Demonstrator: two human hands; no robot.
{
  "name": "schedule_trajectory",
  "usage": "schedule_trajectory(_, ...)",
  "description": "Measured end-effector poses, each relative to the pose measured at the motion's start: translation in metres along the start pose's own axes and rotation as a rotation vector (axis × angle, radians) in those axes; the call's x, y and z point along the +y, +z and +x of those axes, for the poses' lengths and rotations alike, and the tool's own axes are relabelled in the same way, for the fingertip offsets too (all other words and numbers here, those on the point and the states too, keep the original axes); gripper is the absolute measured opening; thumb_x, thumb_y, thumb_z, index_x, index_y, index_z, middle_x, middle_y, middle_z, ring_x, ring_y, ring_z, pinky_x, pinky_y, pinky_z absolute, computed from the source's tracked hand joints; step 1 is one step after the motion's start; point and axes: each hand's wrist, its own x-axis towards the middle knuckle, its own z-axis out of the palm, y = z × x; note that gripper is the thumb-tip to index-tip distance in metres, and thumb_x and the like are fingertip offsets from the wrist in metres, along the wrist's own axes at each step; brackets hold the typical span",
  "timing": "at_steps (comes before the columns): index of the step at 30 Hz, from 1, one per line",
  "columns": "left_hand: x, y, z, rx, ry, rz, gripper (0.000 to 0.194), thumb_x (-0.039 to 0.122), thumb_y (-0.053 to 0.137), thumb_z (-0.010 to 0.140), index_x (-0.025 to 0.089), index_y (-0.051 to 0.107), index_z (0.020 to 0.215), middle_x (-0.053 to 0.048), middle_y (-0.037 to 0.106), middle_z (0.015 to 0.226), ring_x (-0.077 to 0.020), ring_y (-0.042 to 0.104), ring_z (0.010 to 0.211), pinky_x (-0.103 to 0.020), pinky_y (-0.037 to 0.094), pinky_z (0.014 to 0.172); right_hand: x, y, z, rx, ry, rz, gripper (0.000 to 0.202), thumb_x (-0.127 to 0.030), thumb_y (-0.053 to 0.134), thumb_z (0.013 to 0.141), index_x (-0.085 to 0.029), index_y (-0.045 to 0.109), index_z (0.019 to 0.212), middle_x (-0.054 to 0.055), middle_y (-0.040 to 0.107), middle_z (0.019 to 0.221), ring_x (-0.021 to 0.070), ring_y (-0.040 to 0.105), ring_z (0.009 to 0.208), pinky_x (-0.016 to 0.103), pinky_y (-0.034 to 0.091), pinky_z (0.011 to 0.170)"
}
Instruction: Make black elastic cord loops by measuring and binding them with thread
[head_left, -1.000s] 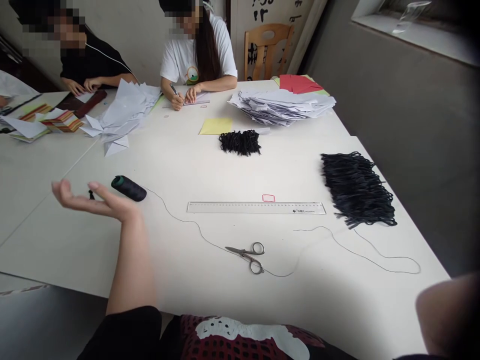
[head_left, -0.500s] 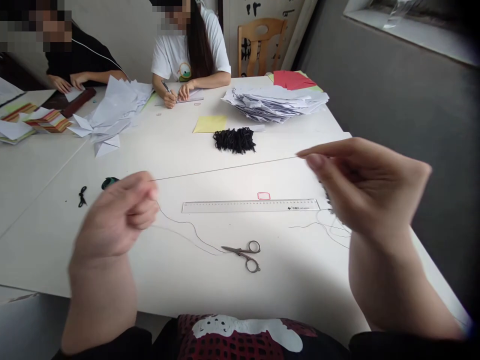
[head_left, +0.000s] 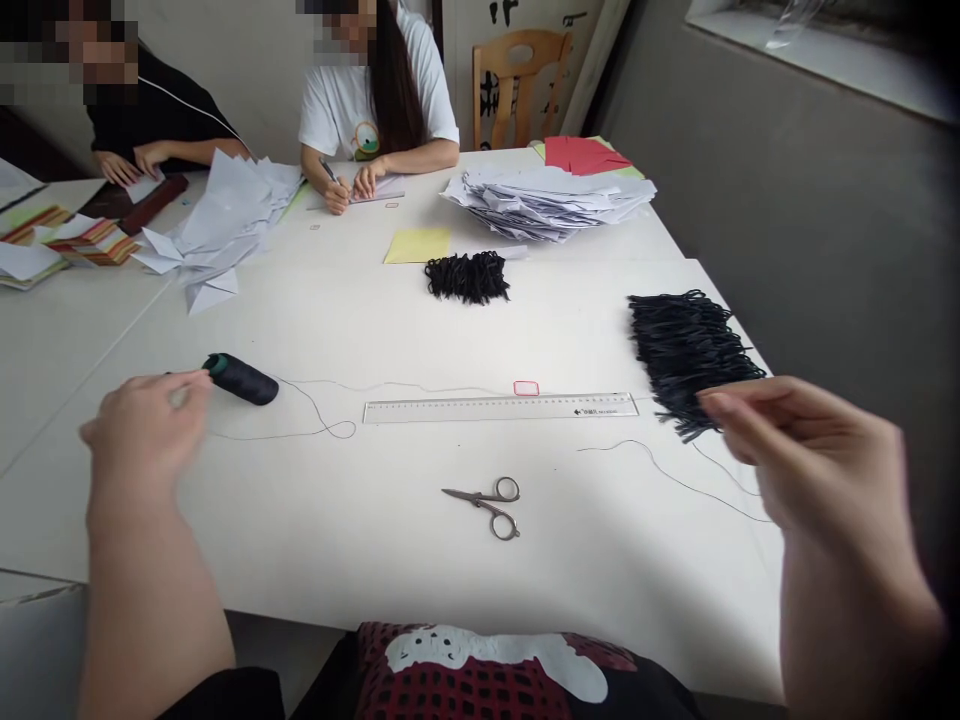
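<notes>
My right hand [head_left: 817, 450] pinches a thin dark thread beside a large bundle of black looped cords [head_left: 686, 350]. At the left, my left hand [head_left: 146, 420] is closed in a pinch near the dark thread spool [head_left: 244, 379]; what its fingers hold is too small to make out. Thread runs from the spool along the upper edge of a clear ruler [head_left: 499, 408] towards my right hand. Below the ruler lie metal scissors [head_left: 491, 505] with their handles to the right. A loose thread [head_left: 660, 468] curves under my right hand.
Across the white table [head_left: 337, 540], one person writes and another handles paper. A smaller black cord bundle [head_left: 466, 277] lies by yellow paper [head_left: 417, 245]. Piled white papers [head_left: 547, 203] and red paper [head_left: 585, 155] are behind; more paper [head_left: 232, 215] is at the left.
My hands have moved apart, the left one further left and the right one further right and lower. The spool and the large black bundle are now uncovered. The thread lies slack near the ruler.
</notes>
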Motion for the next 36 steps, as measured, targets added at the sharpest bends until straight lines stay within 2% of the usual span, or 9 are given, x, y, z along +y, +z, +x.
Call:
schedule_trajectory(3, 0.049, -0.009, -0.024, 0.299, 0.127, -0.076, 0.040, 0.032, 0.053, 0.082, 0.013, 0.069, 0.112, -0.021, 0.051, 0.143, -0.0427, 0.040, 0.134, -0.065, 0.025, 0.108, -0.009, 0.026, -0.010, -0.243, -0.142, -0.134, 0.015, -0.037, 0.071, 0.083, -0.023, 0.070, 0.078, -0.005, 0.037, 0.048, 0.0085, 0.030, 0.043, 0.024, 0.021, 0.040)
schedule_trajectory(6, 0.090, -0.027, -0.048, 0.383, 0.407, -0.354, 0.039, 0.025, 0.057, 0.080, 0.016, 0.071, 0.115, -0.014, 0.060, 0.135, -0.0376, 0.055, 0.121, -0.055, 0.040, 0.101, -0.028, 0.053, -0.011, -0.370, -0.404, -0.231, 0.012, -0.030, 0.067, 0.087, -0.020, 0.070, 0.080, -0.007, 0.035, 0.044, 0.0069, 0.030, 0.040, 0.023, 0.025, 0.041)
schedule_trajectory(8, 0.113, -0.038, -0.062, 0.077, 0.533, -0.592, 0.040, 0.029, 0.057, 0.084, 0.021, 0.068, 0.122, -0.009, 0.072, 0.108, -0.0252, 0.067, 0.086, -0.041, 0.054, 0.080, -0.046, 0.069, -0.009, -0.381, -0.544, -0.259, 0.009, -0.024, 0.065, 0.088, -0.019, 0.070, 0.082, -0.006, 0.047, 0.048, 0.0058, 0.034, 0.040, 0.021, 0.029, 0.043)
schedule_trajectory(11, 0.142, -0.042, -0.077, -0.671, 0.661, -0.860, 0.046, 0.034, 0.064, 0.085, 0.023, 0.063, 0.130, -0.004, 0.074, 0.083, -0.0185, 0.067, 0.067, -0.030, 0.055, 0.063, -0.071, 0.087, -0.004, -0.372, -0.656, -0.207, 0.008, -0.020, 0.064, 0.089, -0.018, 0.068, 0.083, -0.003, 0.063, 0.062, 0.0043, 0.038, 0.041, 0.019, 0.032, 0.045)
schedule_trajectory(14, 0.161, -0.031, -0.082, -0.946, 0.650, -1.061, 0.043, 0.031, 0.074, 0.079, 0.022, 0.069, 0.121, -0.006, 0.075, 0.096, -0.0200, 0.071, 0.086, -0.029, 0.058, 0.077, -0.086, 0.098, 0.000, -0.355, -0.692, -0.122, 0.010, -0.021, 0.064, 0.090, -0.016, 0.066, 0.081, -0.003, 0.063, 0.062, 0.0038, 0.039, 0.042, 0.018, 0.031, 0.045)
schedule_trajectory(18, 0.165, -0.019, -0.076, -0.880, 0.525, -1.144, 0.020, 0.031, 0.076, 0.078, 0.018, 0.077, 0.093, -0.004, 0.075, 0.079, -0.0169, 0.071, 0.077, -0.027, 0.058, 0.076, -0.089, 0.102, 0.005, -0.366, -0.687, -0.064, 0.009, -0.020, 0.064, 0.090, -0.016, 0.067, 0.082, -0.005, 0.057, 0.057, 0.0034, 0.035, 0.042, 0.019, 0.026, 0.043)
schedule_trajectory(23, 0.157, -0.018, -0.067, -0.773, 0.479, -1.047, 0.020, 0.036, 0.075, 0.077, 0.017, 0.076, 0.077, -0.002, 0.067, 0.061, -0.0133, 0.064, 0.057, -0.023, 0.055, 0.058, -0.084, 0.094, 0.011, -0.366, -0.655, -0.071, 0.009, -0.019, 0.066, 0.088, -0.016, 0.068, 0.080, -0.008, 0.045, 0.048, 0.0043, 0.029, 0.041, 0.021, 0.024, 0.042)
schedule_trajectory(28, 0.147, -0.015, -0.054, -0.463, 0.438, -0.860, 0.019, 0.039, 0.073, 0.076, 0.019, 0.074, 0.077, 0.004, 0.052, 0.050, -0.0113, 0.053, 0.047, -0.020, 0.041, 0.045, -0.078, 0.082, 0.017, -0.308, -0.605, -0.115, 0.009, -0.023, 0.067, 0.088, -0.019, 0.069, 0.080, -0.008, 0.041, 0.047, 0.0051, 0.029, 0.042, 0.022, 0.021, 0.043)
schedule_trajectory(36, 0.129, -0.012, -0.027, -0.105, 0.247, -0.562, 0.012, 0.035, 0.069, 0.073, 0.024, 0.072, 0.075, 0.005, 0.059, 0.053, -0.0171, 0.064, 0.060, -0.029, 0.048, 0.067, -0.069, 0.078, 0.024, -0.256, -0.599, -0.146, 0.013, -0.028, 0.065, 0.089, -0.020, 0.069, 0.079, -0.008, 0.032, 0.046, 0.0059, 0.027, 0.041, 0.023, 0.021, 0.043)
